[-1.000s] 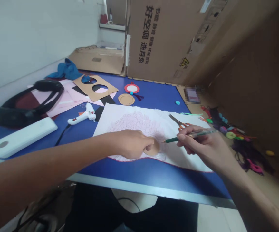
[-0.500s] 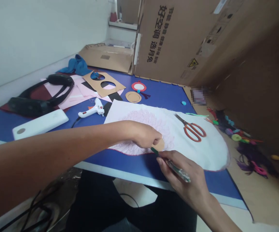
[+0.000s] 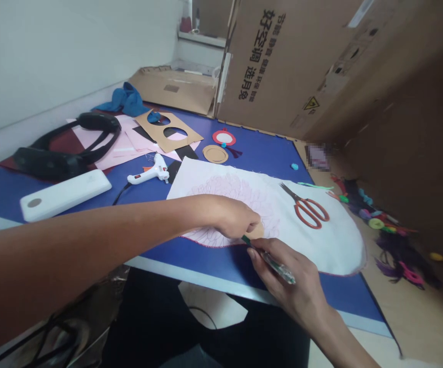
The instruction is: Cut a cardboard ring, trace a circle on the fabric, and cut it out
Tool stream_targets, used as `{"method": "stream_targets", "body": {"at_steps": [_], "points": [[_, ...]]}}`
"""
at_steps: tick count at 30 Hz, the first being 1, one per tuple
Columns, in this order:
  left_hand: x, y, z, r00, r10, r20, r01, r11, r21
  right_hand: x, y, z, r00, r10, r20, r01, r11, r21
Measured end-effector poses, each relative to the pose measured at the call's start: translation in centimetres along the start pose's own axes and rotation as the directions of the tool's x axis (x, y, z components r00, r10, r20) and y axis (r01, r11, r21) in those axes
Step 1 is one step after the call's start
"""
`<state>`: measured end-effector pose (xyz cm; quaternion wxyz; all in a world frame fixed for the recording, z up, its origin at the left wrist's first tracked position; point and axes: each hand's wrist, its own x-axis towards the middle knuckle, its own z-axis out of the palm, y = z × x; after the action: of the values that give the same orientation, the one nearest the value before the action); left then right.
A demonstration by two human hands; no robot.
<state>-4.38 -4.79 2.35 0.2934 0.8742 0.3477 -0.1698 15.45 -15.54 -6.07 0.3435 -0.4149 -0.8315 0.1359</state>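
Observation:
My left hand [image 3: 237, 217] rests on a white cloth [image 3: 321, 245] printed with a pink petal pattern, its fingertips pressing a small round cardboard disc [image 3: 257, 231] that they partly hide. My right hand [image 3: 283, 268] grips a green pen [image 3: 273, 265] close to the disc's lower edge, the pen tip hidden by my fingers or the disc. Red-handled scissors [image 3: 309, 210] lie open on the cloth to the right of both hands.
A white hot-glue gun [image 3: 150, 171], white power bank [image 3: 65, 194], black strap [image 3: 66, 153], cardboard stencil [image 3: 168, 132] and cardboard ring [image 3: 215, 154] lie on the blue table [image 3: 244, 158]. Cardboard boxes stand behind; coloured craft pieces [image 3: 382, 225] lie right.
My right hand has come down toward the cloth's near edge, bringing the pen to the disc and uncovering the scissors. The view has shifted, and my left hand stays on the disc.

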Motion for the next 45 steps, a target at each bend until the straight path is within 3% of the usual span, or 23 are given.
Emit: {"method": "stream_targets", "body": {"at_steps": [8, 13, 19, 23, 29, 31, 34, 37, 40, 42, 45], "points": [[0.2, -0.4, 0.4, 0.999, 0.026, -0.025, -0.027, 0.999, -0.019, -0.5, -0.3, -0.3, 0.999, 0.035, 0.017, -0.035, 0.999, 0.015], [-0.1, -0.6, 0.8, 0.999, 0.015, -0.042, -0.016, 1.000, -0.021, -1.5, 0.1, -1.7, 0.993, 0.075, -0.090, -0.078, 0.997, -0.029], [0.0, -2.6, 3.4, 0.982, 0.055, -0.182, -0.061, 0.998, -0.028, -2.0, 2.7, -3.3, 0.976, 0.110, -0.186, -0.135, 0.983, -0.124], [0.4, -3.4, 4.5, 0.925, 0.158, -0.347, -0.244, 0.945, -0.219, -0.8, 3.8, -3.1, 0.996, 0.039, -0.081, -0.053, 0.983, -0.175], [-0.8, -3.6, 6.1, 0.762, -0.017, -0.647, -0.283, 0.891, -0.356, 1.4, 3.3, -1.8, 0.999, 0.005, 0.045, 0.004, 0.978, -0.208], [-1.7, -3.9, 7.4, 0.717, -0.063, -0.694, -0.217, 0.926, -0.308, 1.7, 3.2, -1.5, 0.996, 0.024, 0.080, -0.003, 0.970, -0.243], [-2.9, -4.5, 9.9, 0.686, -0.015, -0.727, -0.152, 0.975, -0.163, 1.9, 3.3, -1.0, 0.991, 0.056, 0.122, -0.017, 0.954, -0.299], [-3.6, -4.7, 11.8, 0.694, 0.092, -0.714, -0.139, 0.990, -0.007, 2.0, 3.7, -0.4, 0.992, 0.041, 0.121, 0.006, 0.931, -0.364], [-3.8, -4.6, 12.8, 0.699, 0.124, -0.705, -0.111, 0.992, 0.064, 1.8, 3.9, -0.1, 0.994, 0.004, 0.112, 0.042, 0.913, -0.405], [-3.8, -4.5, 13.0, 0.700, 0.128, -0.703, -0.094, 0.992, 0.087, 1.5, 4.2, -0.3, 0.997, -0.022, 0.077, 0.053, 0.904, -0.424], [-4.0, -4.5, 13.2, 0.701, 0.136, -0.700, -0.081, 0.990, 0.112, 1.3, 4.9, -1.5, 0.996, -0.026, -0.086, -0.015, 0.895, -0.446]]}}
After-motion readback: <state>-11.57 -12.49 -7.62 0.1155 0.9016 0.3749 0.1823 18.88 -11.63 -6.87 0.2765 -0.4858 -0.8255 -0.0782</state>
